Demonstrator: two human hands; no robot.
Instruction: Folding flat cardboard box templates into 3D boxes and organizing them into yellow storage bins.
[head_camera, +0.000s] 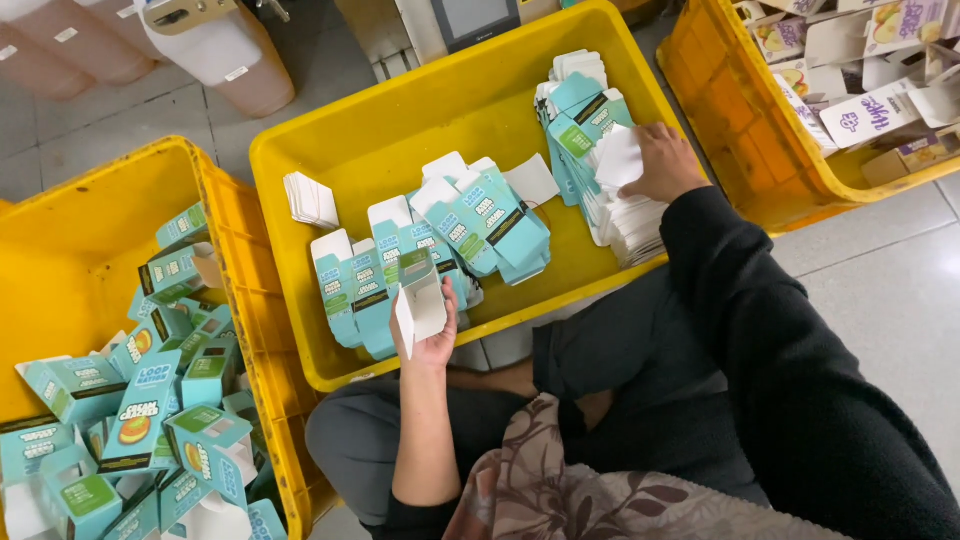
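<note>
Teal-and-white carton, partly folded, sat in our left hand above the near wall of the middle yellow crate. Its long axis ran roughly upright in the view, leaning slightly left, with the teal flap pointing away from us and the white open panel facing left. The left hand's fingers were curled around the carton's lower right side, thumb hidden behind it.

Our right hand rested on the stack of flat cartons at the crate's right end, fingers pressed together on a white blank at the top of the stack. The stack's long axis ran from far to near along the crate's right wall.

Loose flat cartons lay fanned across the crate floor between the two hands. A small pile of white inserts sat to their left. The left yellow crate held assembled teal boxes; the right yellow crate held white and purple cartons.
</note>
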